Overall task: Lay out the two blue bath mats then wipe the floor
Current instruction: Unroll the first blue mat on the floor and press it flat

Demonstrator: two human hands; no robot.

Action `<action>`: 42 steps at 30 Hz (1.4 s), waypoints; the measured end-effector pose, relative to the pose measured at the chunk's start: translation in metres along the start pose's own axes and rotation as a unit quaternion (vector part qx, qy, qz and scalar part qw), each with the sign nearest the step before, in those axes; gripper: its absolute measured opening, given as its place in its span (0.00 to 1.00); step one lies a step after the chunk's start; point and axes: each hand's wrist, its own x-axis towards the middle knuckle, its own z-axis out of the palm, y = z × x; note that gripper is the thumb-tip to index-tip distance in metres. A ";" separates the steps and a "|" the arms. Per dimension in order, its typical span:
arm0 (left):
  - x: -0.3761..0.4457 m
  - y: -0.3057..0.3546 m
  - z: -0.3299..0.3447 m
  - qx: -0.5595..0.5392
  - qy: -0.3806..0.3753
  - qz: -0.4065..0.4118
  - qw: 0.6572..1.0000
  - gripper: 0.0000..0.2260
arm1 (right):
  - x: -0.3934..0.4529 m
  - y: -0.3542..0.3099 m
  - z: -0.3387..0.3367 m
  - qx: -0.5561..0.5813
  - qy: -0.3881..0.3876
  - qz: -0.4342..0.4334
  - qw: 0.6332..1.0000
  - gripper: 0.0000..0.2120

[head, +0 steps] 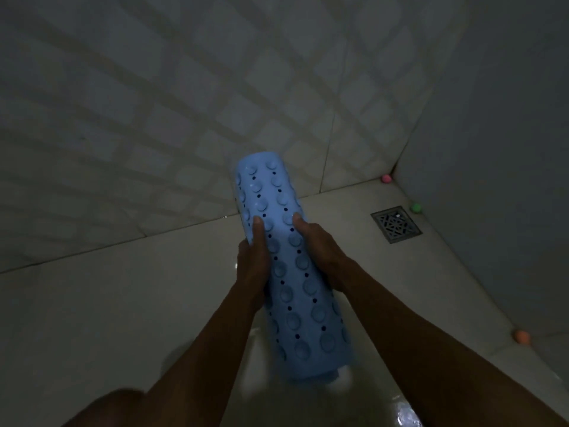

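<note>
Head view: both hands — left hand (253,266), right hand (320,257) — clasp the rolled bath mat (292,272), likely floppy, rubbery and slick — best held mid-roll.

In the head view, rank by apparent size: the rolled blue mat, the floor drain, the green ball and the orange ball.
1. Rolled blue mat, held near the camera, so it looks enlarged.
2. Floor drain.
3. Orange ball looks bigger than the green ball, but it is nearer; true sizes unsure.

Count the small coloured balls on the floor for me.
3. A pink ball sits in the far corner, a green ball lies by the right wall beside the floor drain, and an orange ball lies nearer along that wall. More may be hidden.
</note>
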 end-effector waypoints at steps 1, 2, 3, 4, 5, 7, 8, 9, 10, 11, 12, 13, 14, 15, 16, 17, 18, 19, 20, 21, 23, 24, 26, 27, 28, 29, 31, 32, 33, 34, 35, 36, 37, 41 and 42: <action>0.003 -0.004 0.002 -0.004 0.008 0.002 1.000 0.48 | 0.000 0.000 -0.002 -0.019 0.012 0.005 1.000 0.32; 0.006 -0.007 0.006 -0.006 0.006 0.006 1.000 0.48 | 0.002 0.002 -0.004 -0.035 0.026 0.011 0.999 0.33; 0.010 -0.010 0.010 -0.007 -0.002 0.006 1.000 0.48 | 0.005 0.006 -0.008 -0.038 0.040 0.015 0.998 0.33; 0.013 -0.012 0.015 -0.008 -0.006 0.000 1.000 0.48 | 0.006 0.009 -0.013 -0.029 0.051 0.015 0.998 0.31; 0.018 -0.016 0.020 -0.010 -0.017 -0.002 1.000 0.45 | 0.009 0.014 -0.018 -0.021 0.061 0.013 0.998 0.29; 0.027 -0.025 0.034 -0.007 -0.022 0.018 1.000 0.29 | 0.018 0.027 -0.030 -0.024 0.071 0.014 0.997 0.31; 0.033 -0.031 0.040 0.002 -0.022 0.019 1.000 0.26 | 0.024 0.037 -0.036 -0.029 0.080 0.021 0.996 0.35; 0.039 -0.040 0.046 0.013 -0.029 0.010 0.999 0.30 | 0.027 0.046 -0.041 -0.032 0.091 0.031 0.995 0.40; 0.043 -0.048 0.052 0.020 -0.032 0.004 0.999 0.38 | 0.031 0.054 -0.045 -0.029 0.099 0.041 0.994 0.45; 0.047 -0.056 0.056 0.029 -0.029 0.001 0.999 0.43 | 0.036 0.063 -0.050 -0.026 0.101 0.051 0.993 0.48; 0.049 -0.063 0.061 0.034 -0.024 0.003 0.999 0.44 | 0.041 0.070 -0.055 -0.027 0.098 0.055 0.993 0.50; 0.050 -0.069 0.064 0.031 -0.015 0.000 0.999 0.44 | 0.043 0.074 -0.059 -0.030 0.092 0.057 0.994 0.49; 0.051 -0.073 0.069 0.024 -0.010 -0.008 1.000 0.44 | 0.045 0.076 -0.063 -0.029 0.083 0.057 0.995 0.44; 0.053 -0.077 0.073 0.013 0.000 -0.011 1.000 0.45 | 0.048 0.079 -0.067 -0.021 0.073 0.058 0.995 0.37; 0.055 -0.082 0.077 0.006 0.010 -0.011 1.000 0.47 | 0.051 0.084 -0.072 -0.015 0.064 0.057 0.996 0.31; 0.055 -0.085 0.081 0.001 0.024 -0.010 1.000 0.48 | 0.055 0.087 -0.075 -0.015 0.055 0.053 0.997 0.27; 0.057 -0.090 0.085 -0.003 0.041 -0.006 0.999 0.45 | 0.060 0.091 -0.077 -0.018 0.050 0.050 0.997 0.28; 0.061 -0.096 0.086 -0.003 0.053 0.000 0.999 0.40 | 0.065 0.097 -0.078 -0.020 0.047 0.051 0.997 0.30; 0.065 -0.101 0.088 -0.002 0.057 0.009 0.998 0.33 | 0.071 0.104 -0.078 -0.025 0.048 0.051 0.997 0.31; 0.068 -0.106 0.090 -0.010 0.056 0.019 0.998 0.29 | 0.074 0.110 -0.078 -0.030 0.048 0.048 0.997 0.34; 0.073 -0.118 0.090 -0.014 0.055 0.009 0.998 0.33 | 0.087 0.128 -0.077 -0.034 0.044 0.061 0.997 0.43; 0.073 -0.122 0.090 -0.003 0.057 0.001 0.998 0.35 | 0.089 0.132 -0.076 -0.030 0.039 0.069 0.996 0.46; 0.073 -0.130 0.086 0.022 0.061 -0.007 0.998 0.40 | 0.089 0.140 -0.072 -0.022 0.019 0.077 0.997 0.45; 0.072 -0.131 0.084 0.032 0.067 -0.013 0.997 0.43 | 0.086 0.140 -0.069 -0.026 0.009 0.076 0.997 0.44; 0.072 -0.130 0.083 0.038 0.076 -0.017 0.996 0.45 | 0.086 0.142 -0.068 -0.030 0.003 0.075 0.997 0.43; 0.073 -0.130 0.082 0.046 0.083 -0.015 0.995 0.44 | 0.087 0.144 -0.068 -0.038 -0.003 0.069 0.997 0.43; 0.077 -0.127 0.080 0.055 0.097 -0.012 0.994 0.39 | 0.092 0.148 -0.068 -0.054 -0.004 0.055 0.997 0.38; 0.082 -0.128 0.079 0.063 0.102 -0.010 0.993 0.37 | 0.096 0.151 -0.068 -0.059 0.001 0.050 0.997 0.34; 0.085 -0.128 0.079 0.074 0.104 -0.006 0.992 0.36 | 0.099 0.153 -0.068 -0.063 0.006 0.048 0.997 0.30; 0.088 -0.129 0.079 0.088 0.099 -0.001 0.991 0.37 | 0.102 0.156 -0.067 -0.071 0.014 0.049 0.996 0.28; 0.093 -0.133 0.077 0.105 0.097 0.005 0.990 0.39 | 0.106 0.159 -0.065 -0.089 0.023 0.052 0.994 0.29; 0.095 -0.137 0.073 0.123 0.100 0.005 0.987 0.42 | 0.107 0.163 -0.061 -0.113 0.029 0.055 0.992 0.31; 0.097 -0.140 0.070 0.140 0.110 0.000 0.984 0.45 | 0.107 0.165 -0.057 -0.144 0.036 0.058 0.987 0.34; 0.077 -0.132 0.066 0.170 0.138 -0.001 0.976 0.37 | 0.101 0.165 -0.042 -0.204 0.039 0.057 0.976 0.37; 0.074 -0.134 0.062 0.184 0.144 0.011 0.972 0.34 | 0.097 0.162 -0.040 -0.212 0.036 0.059 0.975 0.34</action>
